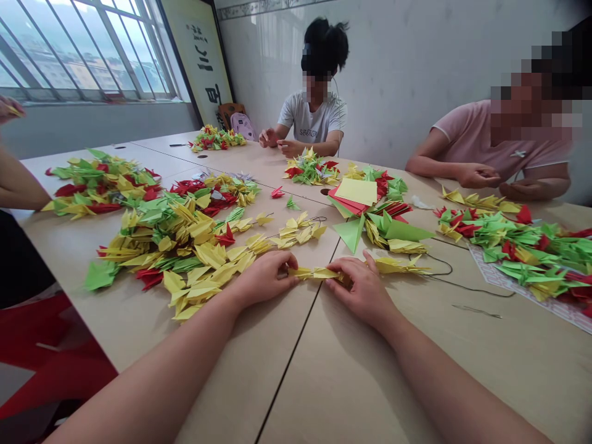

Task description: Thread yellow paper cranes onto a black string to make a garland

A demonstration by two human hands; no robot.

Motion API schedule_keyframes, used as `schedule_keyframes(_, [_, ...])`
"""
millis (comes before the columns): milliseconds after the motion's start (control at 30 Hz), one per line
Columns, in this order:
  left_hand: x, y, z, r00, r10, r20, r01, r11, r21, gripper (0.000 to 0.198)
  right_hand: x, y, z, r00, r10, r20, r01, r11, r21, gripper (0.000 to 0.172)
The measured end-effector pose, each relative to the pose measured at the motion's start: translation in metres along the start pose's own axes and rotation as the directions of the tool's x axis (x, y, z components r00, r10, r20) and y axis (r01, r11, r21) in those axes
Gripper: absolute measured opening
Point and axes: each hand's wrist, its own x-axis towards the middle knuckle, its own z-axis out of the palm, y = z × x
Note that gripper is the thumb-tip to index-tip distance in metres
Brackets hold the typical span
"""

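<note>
A string of folded yellow paper cranes (pixel 320 272) runs between my two hands, just above the table. My left hand (pixel 266 277) is closed on its left part, thumb and fingers pinching the paper. On the other side my right hand (pixel 358 287) grips the same string, its fingers curled round the yellow paper. More yellow cranes (pixel 400 266) trail out to the right of my right hand, with a dark cord (pixel 472 288) leading off from them. A large heap of yellow, green and red cranes (pixel 185 225) lies beside and beyond my left hand.
Loose square paper sheets (pixel 356 191) top a pile beyond my right hand. Further crane heaps (pixel 518 240) lie at the right, on a printed sheet. A thin needle-like wire (pixel 476 311) rests on the table (pixel 393 382). Two people sit across; another person's arm (pixel 21 179) is at left.
</note>
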Motion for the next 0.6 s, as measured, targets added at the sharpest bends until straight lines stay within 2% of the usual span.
schedule_keyframes(300, [0.0013,-0.0005,-0.0001,0.999,-0.045,0.019,0.046,0.998,-0.041,0.020,-0.0003,-0.0002,-0.0005,1.000,-0.010,-0.007,0.010,1.000,0.027,0.013])
schedule_keyframes(500, [0.0016,-0.0020,0.0005,0.999,-0.034,0.021,0.035,0.998,-0.050,0.021,0.0006,-0.0007,-0.0005,1.000,0.007,-0.012,-0.005,0.993,0.122,0.012])
schedule_keyframes(600, [0.0019,-0.0027,0.0011,1.000,-0.009,0.022,0.010,0.999,-0.039,0.022,0.0005,-0.0002,-0.0001,0.999,0.034,-0.040,-0.026,0.981,0.193,0.019])
